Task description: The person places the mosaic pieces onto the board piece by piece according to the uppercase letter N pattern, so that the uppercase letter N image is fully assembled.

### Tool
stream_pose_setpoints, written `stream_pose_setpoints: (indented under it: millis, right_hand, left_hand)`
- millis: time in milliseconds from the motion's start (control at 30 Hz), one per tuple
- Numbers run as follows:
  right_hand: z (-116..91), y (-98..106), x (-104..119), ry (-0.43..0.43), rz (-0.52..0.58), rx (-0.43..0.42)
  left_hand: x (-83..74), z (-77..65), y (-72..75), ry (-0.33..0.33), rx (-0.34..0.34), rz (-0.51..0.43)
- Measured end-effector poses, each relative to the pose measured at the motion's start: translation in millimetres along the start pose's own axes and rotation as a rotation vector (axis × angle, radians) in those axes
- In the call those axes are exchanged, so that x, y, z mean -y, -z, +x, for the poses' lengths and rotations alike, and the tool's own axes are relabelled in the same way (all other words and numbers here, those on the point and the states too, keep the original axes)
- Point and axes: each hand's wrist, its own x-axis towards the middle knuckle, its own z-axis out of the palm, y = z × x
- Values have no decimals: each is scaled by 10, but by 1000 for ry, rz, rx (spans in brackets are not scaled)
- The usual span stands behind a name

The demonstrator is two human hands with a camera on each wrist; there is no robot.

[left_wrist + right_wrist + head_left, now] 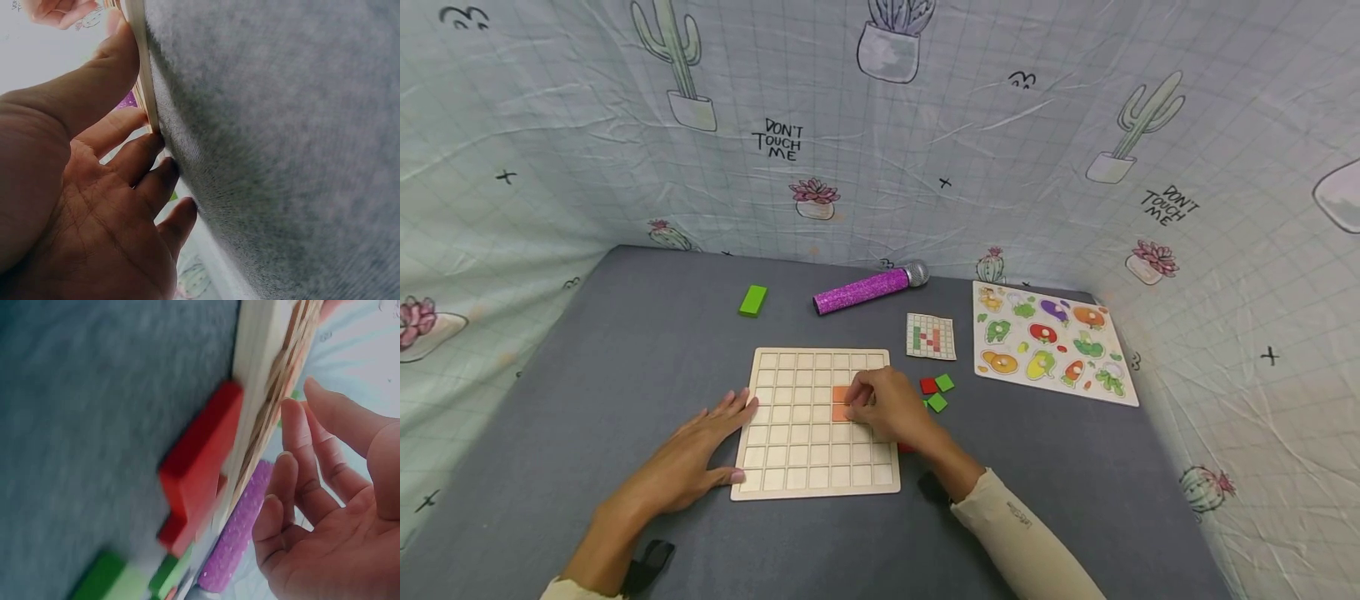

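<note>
Grid board (797, 435) lies flat at lower centre of frame on the grey table (820, 550). Work looks early: two orange cells (840, 394) show in it, the other visible cells bare; a red tile (929, 385) and green tiles (937, 402) lie loose to its right, apparently unplaced. Orange runs up and down the frame; board nearly square, no clear long axis, upper edge facing frame top. Left hand (688, 454): fingers spread, touching board's left edge. Right hand (889, 404): fingers bent over the orange; cannot tell whether pinching.
</note>
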Motion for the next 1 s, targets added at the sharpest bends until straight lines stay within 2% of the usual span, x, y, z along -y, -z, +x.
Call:
stream_pose_setpoints:
  millis: [200,533,800,1000]
  right_hand:
    - [-65,189,-98,25,36,-38]
    - [-190,443,-349,-43,53,-50]
    - [-254,452,-477,-37,-44,-31]
    - [-257,401,-497,-87,-110,-24]
  left_hand:
    - [-12,-9,7,-1,-6,-7]
    - [-1,-6,13,-1,-4,-4]
    - [2,5,16,5,5,-6]
    - [-11,10,22,7,10,-10]
